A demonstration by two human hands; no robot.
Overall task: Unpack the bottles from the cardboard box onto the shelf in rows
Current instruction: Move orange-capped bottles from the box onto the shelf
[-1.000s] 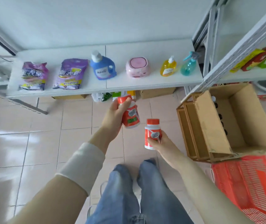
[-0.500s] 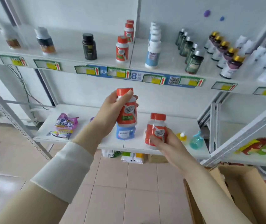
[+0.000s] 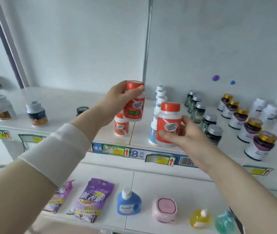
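Note:
My left hand (image 3: 117, 100) grips a red-capped bottle with a red and white label (image 3: 134, 105), held above the upper shelf (image 3: 63, 115) over a matching bottle (image 3: 121, 126) standing in a row there. My right hand (image 3: 183, 134) holds a second red-capped bottle (image 3: 169, 124) upright at the shelf's front edge, in front of a row of white and blue bottles (image 3: 161, 97). The cardboard box is out of view.
Rows of dark green bottles (image 3: 208, 122), gold-capped purple bottles (image 3: 252, 127) and white bottles (image 3: 269, 110) fill the upper shelf's right side. Single bottles (image 3: 36, 114) stand at its left. The lower shelf (image 3: 151, 183) carries purple bags (image 3: 92, 201), a blue detergent bottle (image 3: 128, 202) and a pink tub (image 3: 165, 209).
My view rose from the floor and box to the upper shelf. Both hands lifted their bottles up to shelf height, the left one further back over the red-capped row.

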